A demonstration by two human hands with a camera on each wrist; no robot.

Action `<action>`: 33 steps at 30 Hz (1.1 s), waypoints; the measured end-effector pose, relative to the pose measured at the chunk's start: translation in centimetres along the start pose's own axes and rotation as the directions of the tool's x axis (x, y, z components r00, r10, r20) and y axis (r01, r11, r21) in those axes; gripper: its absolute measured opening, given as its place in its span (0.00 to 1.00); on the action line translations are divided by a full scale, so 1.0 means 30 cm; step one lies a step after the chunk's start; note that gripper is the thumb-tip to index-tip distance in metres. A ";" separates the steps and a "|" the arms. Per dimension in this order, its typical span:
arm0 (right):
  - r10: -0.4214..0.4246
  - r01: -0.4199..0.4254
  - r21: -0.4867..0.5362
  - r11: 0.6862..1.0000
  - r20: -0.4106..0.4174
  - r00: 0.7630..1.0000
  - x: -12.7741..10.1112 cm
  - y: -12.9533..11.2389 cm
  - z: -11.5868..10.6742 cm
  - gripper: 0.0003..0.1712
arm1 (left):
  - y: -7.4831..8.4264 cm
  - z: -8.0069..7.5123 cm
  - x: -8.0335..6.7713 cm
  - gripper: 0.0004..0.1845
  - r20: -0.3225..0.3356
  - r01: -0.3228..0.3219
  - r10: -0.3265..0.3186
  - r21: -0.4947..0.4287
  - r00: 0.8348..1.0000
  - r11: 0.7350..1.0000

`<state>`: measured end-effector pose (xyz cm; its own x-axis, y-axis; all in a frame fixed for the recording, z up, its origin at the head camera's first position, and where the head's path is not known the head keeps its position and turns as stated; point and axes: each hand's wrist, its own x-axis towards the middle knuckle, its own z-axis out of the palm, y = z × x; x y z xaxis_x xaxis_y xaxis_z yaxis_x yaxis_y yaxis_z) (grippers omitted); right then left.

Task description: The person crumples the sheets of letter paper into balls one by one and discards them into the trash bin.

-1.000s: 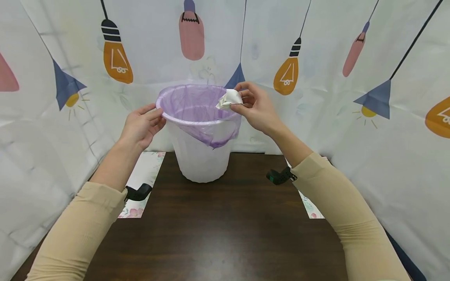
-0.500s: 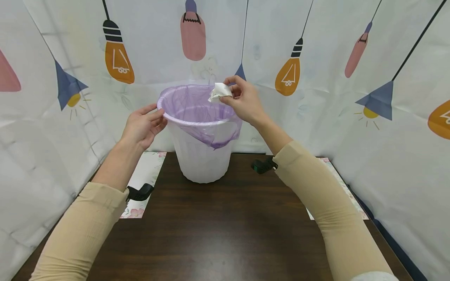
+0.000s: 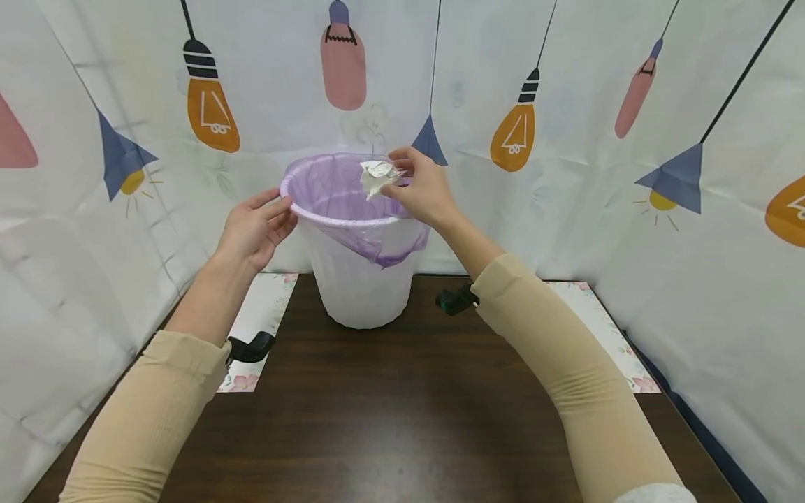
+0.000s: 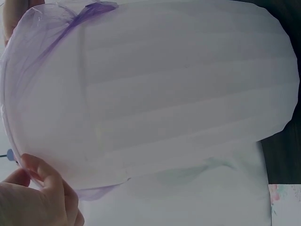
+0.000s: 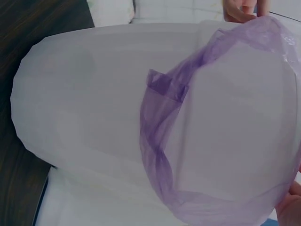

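**Crumpled paper over a lined bin**

Dark wooden tabletop (image 3: 402, 412), walled round by white cloth (image 3: 711, 293) printed with lamps and bulbs. Near the far edge, at its middle: white plastic bin (image 3: 360, 279), upright, lined with purple bag (image 3: 342, 192) folded over the rim. Left hand (image 3: 254, 227) at the bin's left rim, forearm raised from a beige sleeve (image 3: 147, 419), fingers fairly straight and together, fingertips touching the bagged rim; thumb end curled against the rim in the left wrist view. Right hand (image 3: 420, 185) reached across the far right of the rim, wrist bent, thumb and fingers clamped on crumpled white paper (image 3: 376, 176) held above the bin's opening. Floral mats (image 3: 258, 318) at the left and right edges of the tabletop.
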<state>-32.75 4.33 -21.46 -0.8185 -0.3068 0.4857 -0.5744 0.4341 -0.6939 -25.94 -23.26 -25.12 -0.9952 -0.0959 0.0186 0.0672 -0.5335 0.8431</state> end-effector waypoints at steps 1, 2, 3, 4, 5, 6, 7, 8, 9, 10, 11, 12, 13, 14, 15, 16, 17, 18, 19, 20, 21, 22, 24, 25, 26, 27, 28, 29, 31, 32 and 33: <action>-0.002 0.002 0.000 1.000 0.003 1.000 -0.002 -0.001 0.001 0.29 | -0.001 -0.001 -0.001 0.35 -0.001 -0.002 0.002 -0.003 1.000 1.000; -0.005 0.005 0.000 1.000 0.005 1.000 -0.003 -0.001 0.003 0.29 | -0.002 -0.001 -0.001 0.35 -0.002 -0.002 0.002 -0.007 1.000 1.000; -0.009 0.009 0.001 1.000 0.007 1.000 -0.004 -0.001 0.003 0.28 | -0.003 -0.001 -0.002 0.33 -0.003 -0.003 0.003 -0.014 1.000 1.000; -0.017 0.017 0.003 1.000 0.008 1.000 -0.006 -0.002 0.002 0.27 | -0.005 -0.002 -0.001 0.32 -0.003 -0.004 0.003 -0.019 1.000 1.000; -0.023 0.023 0.006 1.000 0.007 1.000 -0.009 -0.003 0.000 0.26 | -0.007 -0.002 -0.001 0.30 -0.004 -0.004 0.004 -0.025 1.000 1.000; -0.033 0.033 0.005 0.999 0.005 0.999 -0.011 -0.003 -0.003 0.25 | -0.008 -0.003 0.000 0.28 -0.004 -0.006 0.006 -0.029 1.000 1.000; -0.045 0.045 0.009 0.999 0.002 0.999 -0.014 -0.004 -0.007 0.23 | -0.009 -0.003 0.000 0.26 -0.005 -0.007 0.007 -0.033 1.000 0.999; -0.060 0.060 0.008 0.998 -0.004 0.998 -0.017 -0.002 -0.012 0.21 | -0.010 -0.004 0.001 0.25 -0.003 -0.008 0.008 -0.039 1.000 0.999; -0.076 0.076 0.010 0.997 -0.012 0.997 -0.021 -0.001 -0.019 0.19 | -0.010 -0.004 0.001 0.24 0.001 -0.009 0.009 -0.043 1.000 0.999; -0.093 0.093 0.013 0.996 -0.020 0.995 -0.027 0.002 -0.026 0.17 | -0.011 -0.005 0.001 0.23 0.006 -0.011 0.011 -0.043 1.000 0.999; -0.107 0.108 0.018 0.994 -0.026 0.994 -0.032 0.007 -0.035 0.16 | -0.011 -0.005 0.000 0.23 0.009 -0.012 0.013 -0.046 1.000 0.999; -0.124 0.124 0.024 0.992 -0.033 0.992 -0.039 0.012 -0.043 0.14 | -0.011 -0.006 -0.002 0.23 0.013 -0.013 0.014 -0.046 1.000 0.999; -0.134 0.135 0.030 0.990 -0.035 0.990 -0.047 0.018 -0.053 0.13 | -0.012 -0.008 -0.004 0.24 0.017 -0.014 0.014 -0.041 1.000 0.999; -0.143 0.144 0.035 0.989 -0.037 0.989 -0.057 0.026 -0.063 0.11 | -0.012 -0.010 -0.007 0.24 0.020 -0.010 0.011 -0.047 1.000 0.999; -0.150 0.151 0.044 0.988 -0.037 0.988 -0.068 0.033 -0.072 0.10 | -0.014 -0.013 -0.011 0.24 0.021 -0.011 0.012 -0.036 1.000 0.999; -0.157 0.158 0.051 0.986 -0.036 0.987 -0.079 0.041 -0.080 0.09 | -0.016 -0.017 -0.016 0.23 0.020 -0.012 0.013 -0.018 1.000 1.000; -0.162 0.164 0.053 0.985 -0.036 0.986 -0.092 0.048 -0.088 0.09 | -0.019 -0.021 -0.021 0.23 0.017 -0.013 0.013 0.001 1.000 1.000; -0.168 0.170 0.054 0.984 -0.041 0.985 -0.106 0.057 -0.096 0.08 | -0.023 -0.026 -0.028 0.22 0.015 -0.014 0.014 0.028 1.000 1.000; -0.173 0.176 0.055 0.983 -0.052 0.984 -0.119 0.069 -0.103 0.08 | -0.028 -0.031 -0.034 0.22 0.011 -0.016 0.015 0.054 1.000 0.998; -0.182 0.185 0.054 0.981 -0.063 0.981 -0.132 0.080 -0.110 0.08 | -0.033 -0.035 -0.040 0.21 0.007 -0.016 0.015 0.068 1.000 0.998; -0.190 0.195 0.054 0.979 -0.074 0.979 -0.145 0.092 -0.118 0.08 | -0.040 -0.040 -0.046 0.21 0.004 -0.021 0.021 0.097 1.000 0.995; -0.200 0.205 0.054 0.977 -0.085 0.976 -0.159 0.104 -0.126 0.08 | -0.047 -0.044 -0.052 0.21 0.000 -0.021 0.021 0.109 1.000 0.994; -0.207 0.213 0.055 0.976 -0.102 0.973 -0.187 0.132 -0.143 0.08 | -0.062 -0.050 -0.064 0.23 -0.008 -0.021 0.022 0.121 1.000 0.992; -0.200 0.207 0.051 0.977 -0.105 0.974 -0.209 0.127 -0.154 0.08 | -0.070 -0.052 -0.069 0.25 -0.012 -0.020 0.021 0.124 1.000 0.992; -0.194 0.199 0.042 0.979 -0.098 0.976 -0.227 0.139 -0.167 0.07 | -0.079 -0.054 -0.075 0.25 -0.011 -0.021 0.022 0.121 1.000 0.992; -0.186 0.190 0.035 0.981 -0.093 0.978 -0.243 0.156 -0.178 0.07 | -0.089 -0.057 -0.080 0.24 -0.011 -0.021 0.022 0.131 1.000 0.991; -0.173 0.176 0.024 0.984 -0.083 0.981 -0.262 0.173 -0.189 0.07 | -0.099 -0.060 -0.087 0.24 -0.009 -0.018 0.019 0.138 1.000 0.990; -0.152 0.153 0.010 0.988 -0.070 0.986 -0.280 0.192 -0.201 0.06 | -0.110 -0.063 -0.094 0.25 -0.005 -0.015 0.016 0.149 1.000 0.989; -0.108 0.107 -0.019 0.994 -0.034 0.994 -0.321 0.231 -0.226 0.06 | -0.131 -0.070 -0.107 0.21 0.008 -0.007 0.006 0.168 1.000 0.986; -0.084 0.083 -0.030 0.996 -0.012 0.996 -0.335 0.270 -0.235 0.06 | -0.141 -0.075 -0.115 0.19 0.014 -0.002 0.000 0.177 1.000 0.984; -0.057 0.057 -0.041 0.998 0.011 0.998 -0.355 0.294 -0.245 0.07 | -0.150 -0.081 -0.122 0.18 0.017 0.005 -0.008 0.192 1.000 0.981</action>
<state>-29.13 17.65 -28.84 -0.7844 -0.3400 0.5188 -0.6201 0.4501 -0.6426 -22.43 -22.55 -30.29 -0.9968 -0.0772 0.0211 0.0478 -0.3627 0.9307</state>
